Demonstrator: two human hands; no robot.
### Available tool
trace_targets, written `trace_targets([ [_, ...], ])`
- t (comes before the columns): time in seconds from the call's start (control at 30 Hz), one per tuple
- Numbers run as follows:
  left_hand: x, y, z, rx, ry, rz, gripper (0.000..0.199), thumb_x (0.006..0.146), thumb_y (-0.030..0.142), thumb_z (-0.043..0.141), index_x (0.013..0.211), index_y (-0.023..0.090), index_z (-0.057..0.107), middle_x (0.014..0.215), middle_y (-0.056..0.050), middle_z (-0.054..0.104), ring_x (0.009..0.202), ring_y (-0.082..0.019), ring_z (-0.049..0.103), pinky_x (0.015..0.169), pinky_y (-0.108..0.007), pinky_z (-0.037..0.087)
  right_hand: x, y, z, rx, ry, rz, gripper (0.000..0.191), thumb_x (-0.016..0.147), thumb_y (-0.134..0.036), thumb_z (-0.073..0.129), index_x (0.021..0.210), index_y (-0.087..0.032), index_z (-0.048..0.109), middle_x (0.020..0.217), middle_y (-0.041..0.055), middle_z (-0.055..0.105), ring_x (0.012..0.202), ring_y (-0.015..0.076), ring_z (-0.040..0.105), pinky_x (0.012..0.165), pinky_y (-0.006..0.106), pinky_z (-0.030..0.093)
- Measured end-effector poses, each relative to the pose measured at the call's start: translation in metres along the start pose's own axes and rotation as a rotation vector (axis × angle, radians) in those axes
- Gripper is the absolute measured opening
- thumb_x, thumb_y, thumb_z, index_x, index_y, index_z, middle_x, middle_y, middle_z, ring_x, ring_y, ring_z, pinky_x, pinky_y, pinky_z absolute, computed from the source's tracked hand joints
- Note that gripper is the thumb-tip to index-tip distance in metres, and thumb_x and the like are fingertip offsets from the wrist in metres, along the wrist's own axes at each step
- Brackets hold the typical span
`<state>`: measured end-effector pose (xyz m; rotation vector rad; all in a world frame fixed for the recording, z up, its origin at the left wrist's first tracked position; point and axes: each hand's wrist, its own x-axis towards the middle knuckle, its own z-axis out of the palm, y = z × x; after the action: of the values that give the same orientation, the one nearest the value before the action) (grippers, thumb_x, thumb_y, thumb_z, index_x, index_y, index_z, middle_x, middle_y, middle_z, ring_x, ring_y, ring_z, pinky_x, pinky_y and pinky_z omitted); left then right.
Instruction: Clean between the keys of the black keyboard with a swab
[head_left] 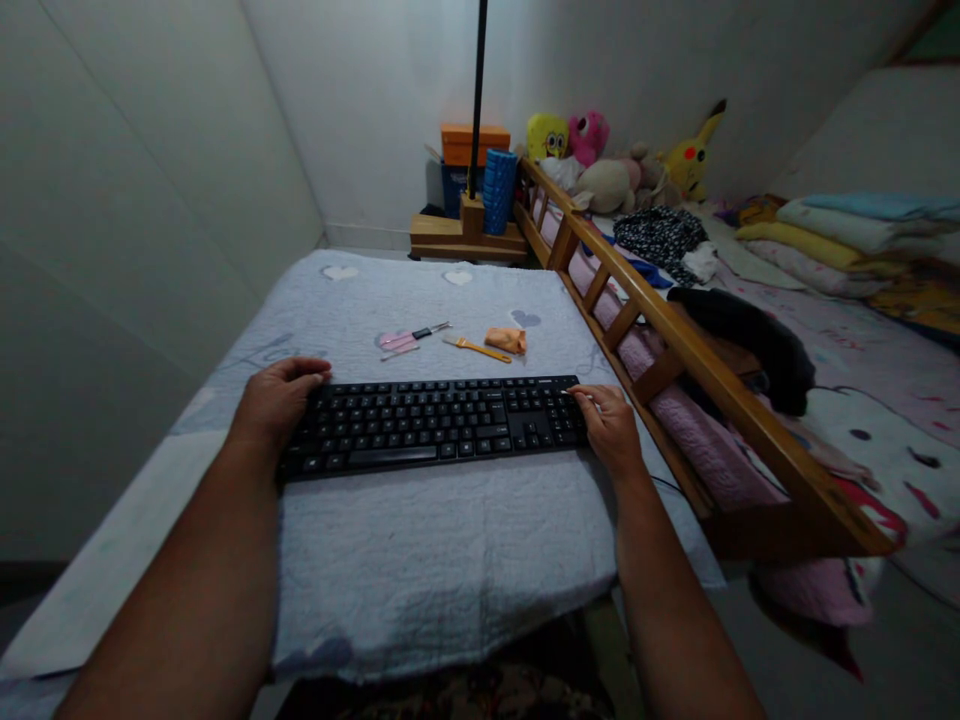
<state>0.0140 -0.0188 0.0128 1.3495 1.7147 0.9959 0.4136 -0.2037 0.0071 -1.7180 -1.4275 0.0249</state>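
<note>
A black keyboard [427, 420] lies flat on the pale blue cloth, its keys facing up. My left hand [274, 400] is closed around its left end, thumb along the top edge. At the other end, my right hand [607, 420] pinches a thin cotton swab [568, 391] whose white tip shows over the number keys; most of it is hidden by the fingers. Behind the keyboard are a yellow-handled brush [480, 349], a crumpled orange-brown cloth or packet [506, 340], a dark-handled tool with a metal end [430, 331], a pink item [395, 342] and another swab [400, 353].
A quilted cloth with hearts [420, 550] covers the table. Along the right runs a wooden bed rail [660, 330], with plush toys [611, 185] and folded bedding [855, 240] beyond it. A black pole [478, 100], blue roller [498, 190] and orange box [474, 143] stand behind.
</note>
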Motion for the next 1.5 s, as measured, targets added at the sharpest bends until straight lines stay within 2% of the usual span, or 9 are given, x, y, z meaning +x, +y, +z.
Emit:
trace_targets([
  [0.3,-0.004,0.005,-0.001,0.005,0.005,-0.005,0.023,0.063,0.023,0.069,0.085,0.018,0.074,0.084,-0.004,0.073,0.082,-0.021,0.064,0.084,-0.033,0.050,0.005,0.000,0.005,-0.026,-0.026,0.009,0.027,0.092,-0.033,0.052,0.092,-0.024,0.077,0.096,0.0086,0.077,0.097,0.0272,0.062,0.092,0.044,0.046],
  [0.6,0.000,-0.002,-0.001,-0.004,-0.023,-0.009,0.025,0.064,0.022,0.069,0.089,0.018,0.074,0.085,-0.003,0.072,0.082,-0.021,0.064,0.090,-0.036,0.049,0.000,-0.004,-0.004,-0.052,-0.037,0.016,0.026,0.091,-0.033,0.050,0.084,-0.022,0.073,0.088,0.0084,0.075,0.092,0.0268,0.062,0.088,0.041,0.044],
  [0.93,-0.007,0.007,0.000,0.020,0.011,-0.015,0.022,0.064,0.022,0.069,0.085,0.019,0.074,0.087,-0.004,0.073,0.088,-0.023,0.065,0.091,-0.035,0.049,-0.003,-0.006,-0.010,-0.056,-0.049,0.058,0.027,0.091,-0.033,0.048,0.075,-0.023,0.068,0.081,0.0061,0.072,0.088,0.0259,0.062,0.084,0.039,0.042],
  [1.5,-0.008,0.007,0.000,0.029,0.002,-0.011,0.027,0.062,0.026,0.069,0.087,0.018,0.074,0.086,-0.004,0.073,0.084,-0.022,0.064,0.089,-0.036,0.050,-0.005,-0.008,-0.016,-0.031,-0.091,0.065,0.029,0.087,-0.029,0.048,0.062,-0.024,0.062,0.069,0.0036,0.067,0.077,0.0227,0.060,0.075,0.035,0.041],
])
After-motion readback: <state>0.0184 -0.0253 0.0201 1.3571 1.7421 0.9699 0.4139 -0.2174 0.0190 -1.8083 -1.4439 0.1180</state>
